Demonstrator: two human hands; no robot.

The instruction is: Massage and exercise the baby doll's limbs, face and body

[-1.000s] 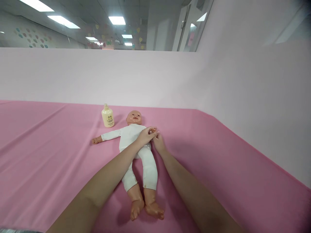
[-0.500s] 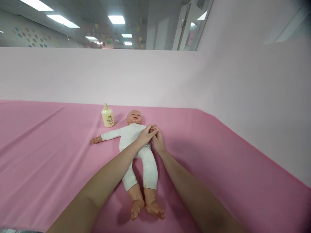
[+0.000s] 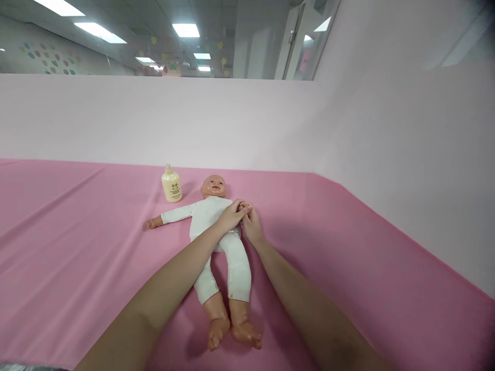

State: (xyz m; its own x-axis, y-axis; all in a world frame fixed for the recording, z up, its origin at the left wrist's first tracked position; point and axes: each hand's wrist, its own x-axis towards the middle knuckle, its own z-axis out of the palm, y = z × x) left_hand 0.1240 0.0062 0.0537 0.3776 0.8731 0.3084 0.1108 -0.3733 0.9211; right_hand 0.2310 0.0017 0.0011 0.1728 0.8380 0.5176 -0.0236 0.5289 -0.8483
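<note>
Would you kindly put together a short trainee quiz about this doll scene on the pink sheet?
1. True or false: the doll lies face up on the pink sheet.
2. What stands beside the doll's head? A) the cream bottle B) a towel C) a cup
3. Which part of the doll do the left hand and right hand meet at?

Key
1. True.
2. A.
3. The doll's hand on the viewer's right, held between both hands.

Both hands — left hand (image 3: 231, 216), right hand (image 3: 251, 226) — clasp the doll (image 3: 216, 216) by its arm.
</note>
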